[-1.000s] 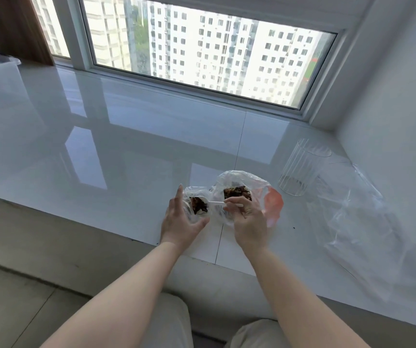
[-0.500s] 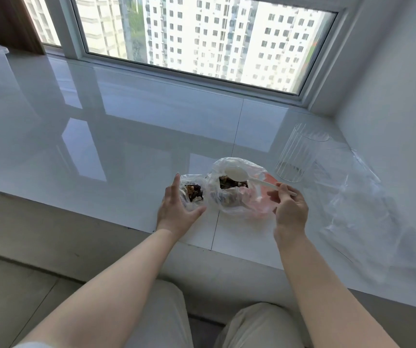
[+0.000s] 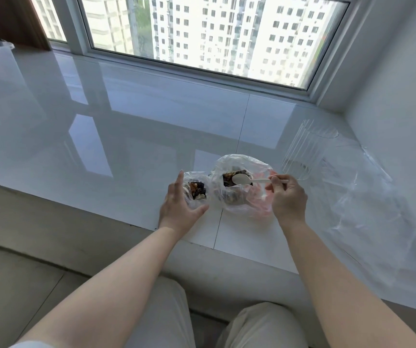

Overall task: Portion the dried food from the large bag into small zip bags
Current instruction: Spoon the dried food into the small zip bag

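A: What are the fingers doing?
B: The right hand pinches the handle of a white plastic spoon between thumb and fingertips; the rest of its fingers curl in. The spoon's bowl points to 9 o'clock and sits over the mouth of the large bag.

A: And the other one?
B: The left hand cups the small zip bag, fingers straight up along its 9 o'clock side, thumb spread under its near edge. It looks like touching rather than a firm grip, though the clear plastic makes that hard to judge.

A: Where is the food?
B: Dark dried food shows in the large bag's open mouth, with more lower down through the plastic. A smaller heap lies in the small zip bag, just beside the large one at its 9 o'clock.

A: Anything further out?
B: A ribbed clear cup stands at 2 o'clock from the large bag, and loose clear plastic sheeting lies at 3 o'clock, all on the glossy white sill below the window
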